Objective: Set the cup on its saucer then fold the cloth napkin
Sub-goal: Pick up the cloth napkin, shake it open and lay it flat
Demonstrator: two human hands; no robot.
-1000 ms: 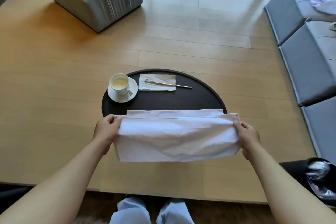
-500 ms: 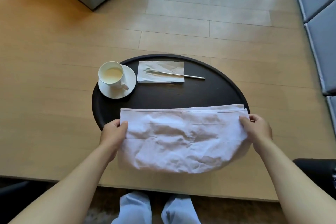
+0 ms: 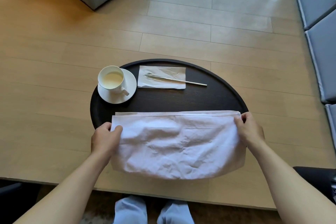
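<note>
- The cloth napkin [image 3: 178,143] lies folded over on the near half of the round dark desk [image 3: 181,100], its long axis running left to right; the straight hemmed edges face the far side and the rounded fold sags over the desk's near rim.
- The left hand [image 3: 105,138] pinches the napkin's left end, thumb on top of the cloth; the right hand [image 3: 250,129] pinches the far right corner. Both grips are closed on the cloth.
- The cup [image 3: 111,81], holding a pale liquid, stands upright on its saucer [image 3: 117,86] at the far left of the desk, handle pointing near-right.
- Just right of the saucer a paper napkin [image 3: 161,77] lies flat with a metal utensil [image 3: 174,79] across it, the handle pointing right.
- Against half a second ago, the left hand sits lower on the napkin's left end, and the cloth's far edge lies flatter on the desk; cup and saucer are unmoved.
</note>
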